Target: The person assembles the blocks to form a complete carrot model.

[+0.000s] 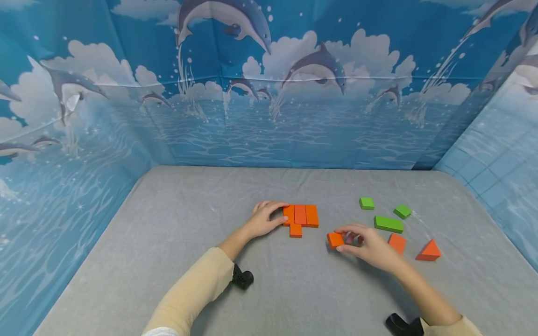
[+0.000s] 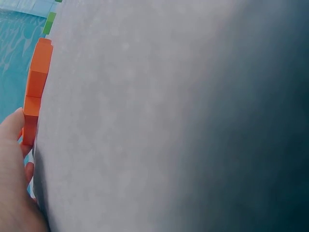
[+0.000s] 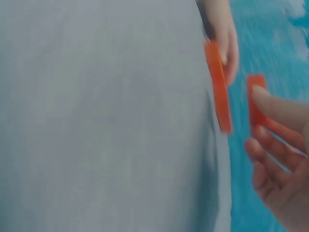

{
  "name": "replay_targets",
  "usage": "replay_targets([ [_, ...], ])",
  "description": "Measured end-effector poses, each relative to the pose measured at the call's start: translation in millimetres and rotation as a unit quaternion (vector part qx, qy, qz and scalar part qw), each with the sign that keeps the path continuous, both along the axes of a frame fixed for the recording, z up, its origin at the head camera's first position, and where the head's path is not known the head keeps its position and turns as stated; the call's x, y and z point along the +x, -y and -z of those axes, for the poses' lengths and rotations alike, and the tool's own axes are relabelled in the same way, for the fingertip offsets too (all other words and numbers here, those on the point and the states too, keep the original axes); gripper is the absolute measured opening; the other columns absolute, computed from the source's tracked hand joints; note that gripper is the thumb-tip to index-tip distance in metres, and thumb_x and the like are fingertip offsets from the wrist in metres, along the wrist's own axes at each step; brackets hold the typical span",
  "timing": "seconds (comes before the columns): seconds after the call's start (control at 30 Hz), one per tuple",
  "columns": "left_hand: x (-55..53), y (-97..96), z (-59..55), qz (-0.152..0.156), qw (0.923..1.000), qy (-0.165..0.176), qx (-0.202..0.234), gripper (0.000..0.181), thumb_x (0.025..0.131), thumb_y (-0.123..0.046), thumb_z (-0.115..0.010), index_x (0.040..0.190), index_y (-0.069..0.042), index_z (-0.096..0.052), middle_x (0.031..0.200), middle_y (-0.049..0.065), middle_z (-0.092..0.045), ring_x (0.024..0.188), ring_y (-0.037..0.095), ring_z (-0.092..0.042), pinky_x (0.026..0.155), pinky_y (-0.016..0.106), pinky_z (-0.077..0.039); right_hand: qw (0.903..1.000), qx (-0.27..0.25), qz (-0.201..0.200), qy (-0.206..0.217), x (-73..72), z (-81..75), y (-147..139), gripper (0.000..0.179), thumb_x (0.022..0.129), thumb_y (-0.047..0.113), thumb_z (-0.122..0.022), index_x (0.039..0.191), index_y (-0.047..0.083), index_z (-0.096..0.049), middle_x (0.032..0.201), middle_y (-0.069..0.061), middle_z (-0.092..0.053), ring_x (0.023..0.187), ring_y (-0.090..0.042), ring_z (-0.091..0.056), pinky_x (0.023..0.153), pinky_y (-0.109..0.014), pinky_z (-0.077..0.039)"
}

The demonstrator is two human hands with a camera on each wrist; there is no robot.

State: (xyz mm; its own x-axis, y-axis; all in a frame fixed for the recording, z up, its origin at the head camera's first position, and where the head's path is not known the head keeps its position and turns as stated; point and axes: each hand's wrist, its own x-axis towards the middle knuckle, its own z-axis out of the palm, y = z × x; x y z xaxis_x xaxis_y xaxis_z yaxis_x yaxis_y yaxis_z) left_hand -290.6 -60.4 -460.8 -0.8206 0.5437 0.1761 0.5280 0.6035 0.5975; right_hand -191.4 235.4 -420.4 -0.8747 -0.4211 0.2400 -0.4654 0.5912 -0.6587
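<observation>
In the head view, my left hand (image 1: 261, 220) reaches to the left end of a row of three orange blocks (image 1: 300, 215), thumb and index finger at the leftmost one. A small orange block (image 1: 296, 231) lies against the row's near side. The left wrist view has the thumb (image 2: 12, 126) at one side of the orange block (image 2: 31, 126) and a finger at the other. My right hand (image 1: 364, 243) pinches another orange block (image 1: 335, 240) between thumb and fingers, right of the row. The right wrist view shows that block (image 3: 255, 99) held above the table.
Right of the right hand lie an orange block (image 1: 397, 243), partly hidden by that hand, and an orange triangular block (image 1: 428, 251). Beyond them are a long green block (image 1: 388, 224) and two small green blocks (image 1: 367, 203). Dolphin-printed cloth (image 1: 269, 130) walls the grey table (image 1: 201, 196).
</observation>
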Motion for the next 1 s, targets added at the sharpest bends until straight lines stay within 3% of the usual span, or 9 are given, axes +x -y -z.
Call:
replay_targets([
  [0.17,0.2,0.3,-0.4,0.001,1.0000,0.005,-0.003,0.043,0.092,-0.034,-0.053,0.133,-0.021,-0.048,0.135,-0.002,-0.048,0.125,0.020,-0.035,0.107,0.047,-0.012,0.9993,0.002,0.014,-0.035,-11.0,7.3,30,0.032,0.075,0.014,-0.075,0.104,0.005,-0.066,0.091,-0.001,-0.061,0.072,-0.010,-0.052,0.057,-0.023,-0.044],
  [0.37,0.0,0.2,-0.9,0.002,1.0000,0.006,-0.003,0.043,0.092,-0.034,-0.053,0.133,-0.020,-0.048,0.135,-0.001,-0.047,0.126,0.021,-0.035,0.107,0.047,-0.012,0.9976,0.031,0.045,-0.042,-21.0,13.1,53,0.033,0.074,0.014,-0.076,0.104,0.003,-0.066,0.090,-0.004,-0.062,0.073,-0.014,-0.052,0.058,-0.025,-0.044],
  [0.77,-0.3,0.9,-0.7,0.006,1.0000,0.003,0.002,0.043,0.092,-0.033,-0.053,0.133,-0.019,-0.048,0.135,-0.001,-0.048,0.126,0.021,-0.035,0.107,0.047,-0.013,0.9908,0.077,0.073,-0.084,-27.9,17.9,66,0.036,0.071,0.016,-0.078,0.102,0.002,-0.067,0.082,-0.002,-0.058,0.068,-0.011,-0.047,0.058,-0.026,-0.042],
  [1.0,0.2,0.4,-1.0,0.004,1.0000,0.005,-0.001,0.044,0.093,-0.034,-0.053,0.133,-0.019,-0.048,0.135,-0.001,-0.047,0.126,0.021,-0.035,0.107,0.046,-0.013,0.9896,0.087,0.078,-0.085,-28.4,18.8,69,0.036,0.071,0.016,-0.079,0.102,0.002,-0.067,0.081,-0.002,-0.057,0.066,-0.011,-0.046,0.057,-0.025,-0.040],
])
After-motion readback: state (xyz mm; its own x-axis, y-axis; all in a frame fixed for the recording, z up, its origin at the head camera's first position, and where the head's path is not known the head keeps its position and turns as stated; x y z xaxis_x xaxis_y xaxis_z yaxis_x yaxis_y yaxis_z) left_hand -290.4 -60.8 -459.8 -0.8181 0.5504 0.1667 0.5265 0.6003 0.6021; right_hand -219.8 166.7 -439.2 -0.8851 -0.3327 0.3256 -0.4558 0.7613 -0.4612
